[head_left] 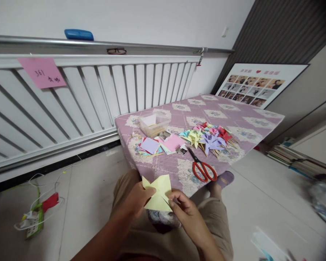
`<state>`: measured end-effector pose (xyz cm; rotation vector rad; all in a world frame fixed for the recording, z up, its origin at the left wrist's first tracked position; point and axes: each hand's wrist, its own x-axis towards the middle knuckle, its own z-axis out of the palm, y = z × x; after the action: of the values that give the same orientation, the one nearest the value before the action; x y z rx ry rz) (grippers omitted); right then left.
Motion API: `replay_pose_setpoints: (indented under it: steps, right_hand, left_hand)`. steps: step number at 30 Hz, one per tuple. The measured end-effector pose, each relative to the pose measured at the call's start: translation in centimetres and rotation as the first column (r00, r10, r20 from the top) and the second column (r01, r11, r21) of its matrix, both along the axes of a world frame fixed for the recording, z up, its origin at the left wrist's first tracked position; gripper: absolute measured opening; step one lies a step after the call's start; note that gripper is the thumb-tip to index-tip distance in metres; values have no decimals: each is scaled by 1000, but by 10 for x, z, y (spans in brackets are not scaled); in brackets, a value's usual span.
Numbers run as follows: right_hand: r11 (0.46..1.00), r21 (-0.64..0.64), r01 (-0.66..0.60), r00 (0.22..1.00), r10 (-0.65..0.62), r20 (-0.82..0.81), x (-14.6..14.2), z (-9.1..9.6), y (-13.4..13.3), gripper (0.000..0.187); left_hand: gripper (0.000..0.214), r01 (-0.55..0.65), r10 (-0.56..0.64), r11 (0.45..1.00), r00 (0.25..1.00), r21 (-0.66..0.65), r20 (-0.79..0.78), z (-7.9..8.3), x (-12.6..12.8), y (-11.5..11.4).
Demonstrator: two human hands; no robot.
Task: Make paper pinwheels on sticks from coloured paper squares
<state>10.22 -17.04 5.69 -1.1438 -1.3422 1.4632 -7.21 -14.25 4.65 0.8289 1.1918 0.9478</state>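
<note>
A pale yellow paper square, cut in from its corners, is held over my lap in front of the low table. My left hand pinches its left side. My right hand grips its lower right flap between thumb and fingers. Both hands are closed on the paper. On the table's purple patterned cloth lie red-handled scissors, a stack of coloured paper squares and a heap of folded paper pinwheels on sticks.
A clear plastic box holds thin sticks at the table's back left. A white radiator with a pink note runs behind. A power strip and cables lie on the floor at left; books are stacked at right.
</note>
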Motion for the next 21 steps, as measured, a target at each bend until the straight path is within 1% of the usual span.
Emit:
replay_pose_setpoints:
  steps: [3,6,8,12,15,21]
  right_hand:
    - [995,58,-82,992,76,104,3,2,-1,12]
    - [985,78,-152,977,138,161,4,5,-3,14]
    - [981,83,-176,971,159,180,3,8,-3,16]
    - [980,87,-180,968,161,190,1,10,-4,15]
    - [978,93,-185,968,165,188,1,8,-3,13]
    - [979,84,-184,969,167,183,1,2,-4,12]
  left_hand:
    - [8,69,-69,998,993,5,98,-3,-3,-1]
    - [7,103,-103,995,988,7,117,-3,-4,-3]
    - [8,114,-113,994,988,1,109,-1,-4,-5]
    - [7,127,-125,992,987,-10,103,4,-3,-5]
    - [7,123,-122,992,990,-3,66,6,-2,-5]
    - [7,141,-141,990,989,-5,34,4,0,-7]
